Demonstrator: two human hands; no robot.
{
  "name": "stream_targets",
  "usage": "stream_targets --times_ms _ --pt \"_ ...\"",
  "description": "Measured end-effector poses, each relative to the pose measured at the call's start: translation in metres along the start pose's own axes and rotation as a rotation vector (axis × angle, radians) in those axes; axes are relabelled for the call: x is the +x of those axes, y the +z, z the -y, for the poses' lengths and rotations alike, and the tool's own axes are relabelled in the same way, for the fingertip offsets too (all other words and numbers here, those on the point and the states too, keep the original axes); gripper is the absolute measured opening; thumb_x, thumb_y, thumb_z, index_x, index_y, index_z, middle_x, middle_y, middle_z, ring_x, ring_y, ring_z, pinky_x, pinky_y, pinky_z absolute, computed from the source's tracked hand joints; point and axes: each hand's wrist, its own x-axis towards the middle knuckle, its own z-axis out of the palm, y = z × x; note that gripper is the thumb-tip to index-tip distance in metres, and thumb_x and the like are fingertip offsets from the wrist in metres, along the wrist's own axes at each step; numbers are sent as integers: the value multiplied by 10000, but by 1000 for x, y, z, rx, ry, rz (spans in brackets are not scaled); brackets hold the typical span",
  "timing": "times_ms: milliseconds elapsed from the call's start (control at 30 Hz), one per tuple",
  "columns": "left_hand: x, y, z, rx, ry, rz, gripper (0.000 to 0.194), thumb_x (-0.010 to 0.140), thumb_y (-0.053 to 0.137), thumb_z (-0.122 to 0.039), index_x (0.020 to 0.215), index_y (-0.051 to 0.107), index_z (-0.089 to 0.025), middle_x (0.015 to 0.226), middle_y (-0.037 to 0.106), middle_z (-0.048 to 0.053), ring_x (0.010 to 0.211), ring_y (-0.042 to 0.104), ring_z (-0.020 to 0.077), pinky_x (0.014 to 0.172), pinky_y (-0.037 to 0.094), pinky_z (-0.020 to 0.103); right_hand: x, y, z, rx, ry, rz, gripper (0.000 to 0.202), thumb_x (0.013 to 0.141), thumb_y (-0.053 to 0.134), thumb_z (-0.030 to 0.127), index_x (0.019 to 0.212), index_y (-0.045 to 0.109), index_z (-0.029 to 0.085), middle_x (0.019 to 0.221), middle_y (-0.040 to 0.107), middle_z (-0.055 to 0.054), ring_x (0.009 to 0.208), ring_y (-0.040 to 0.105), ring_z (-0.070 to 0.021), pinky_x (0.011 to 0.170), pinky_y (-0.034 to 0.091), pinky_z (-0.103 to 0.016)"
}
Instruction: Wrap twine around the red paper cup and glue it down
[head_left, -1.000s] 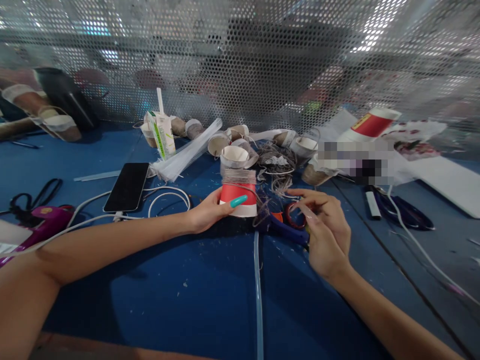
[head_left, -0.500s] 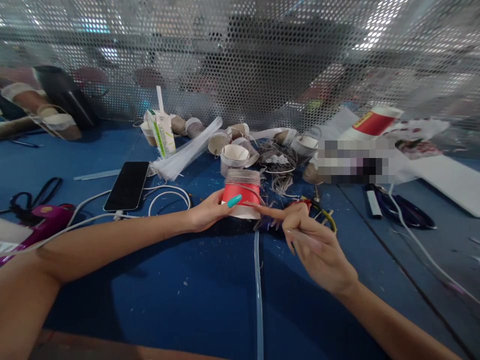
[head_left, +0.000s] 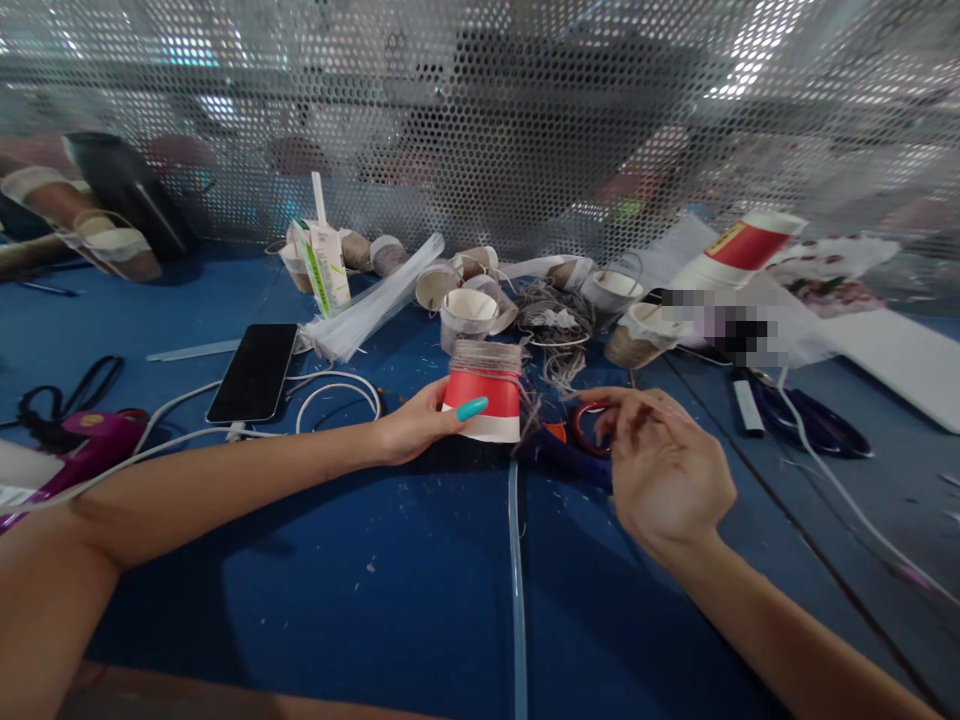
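Mid-frame, the left hand (head_left: pixel 416 426) gripped the cup (head_left: pixel 500 398); right of centre, the right hand (head_left: pixel 669 465) curled, its grip unclear. Snug, even turns of twine (head_left: pixel 484 355) seemed wise.

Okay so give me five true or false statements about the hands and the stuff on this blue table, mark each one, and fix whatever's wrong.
1. The left hand holds the red-and-white cup. True.
2. Both hands grip that cup. False: the right hand is apart from it, off to its right.
3. Grayish thread is wound around the cup's upper part. True.
4. The phone stands upright on its edge. False: it lies flat on the blue table.
5. A white straw sticks up from the drink carton. True.
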Motion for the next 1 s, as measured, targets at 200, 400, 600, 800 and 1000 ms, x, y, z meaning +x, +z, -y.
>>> stream_targets --times_ms 200,400,600,800,1000 --pt "-1 3 -2 30 26 12 837 439 916 -586 1097 650 -143 1112 709 136 1077 659 289 960 482 398 -14 7 24 -162 -23 347 354 927 477 444 626 499 260 891 701 -73 1024 625 -339 798 462 -484" --pt "-2 3 -2 40 31 76 772 465 949 -436 1115 637 -162 1118 708 124 1006 674 253 932 506 402 -19 10 31 -178 49 462 383 940 443 536 679 495 261 849 661 -92 966 633 -325 581 462 -391" --pt "-2 1 -2 49 16 97 744 513 942 -334 1153 602 -165 1150 698 119 1025 668 245 950 499 408 -11 8 24 -68 34 362 317 946 371 412 699 503 264 775 641 -94 901 671 -333 544 412 -385" --pt "-5 3 -6 90 27 78 749 542 928 -272 1183 557 -164 1128 685 111 1006 661 238 930 508 416 -13 7 25 -68 -8 309 301 943 431 339 661 499 256 825 685 -56 818 647 -274 614 425 -380" --pt "-6 5 -5 129 40 35 767 511 931 -215 1148 508 -165 1186 646 124 1088 631 269 966 494 449 -24 10 27 -238 -48 544 393 973 403 533 736 561 262 1062 713 -64 927 533 -293 753 427 -441"
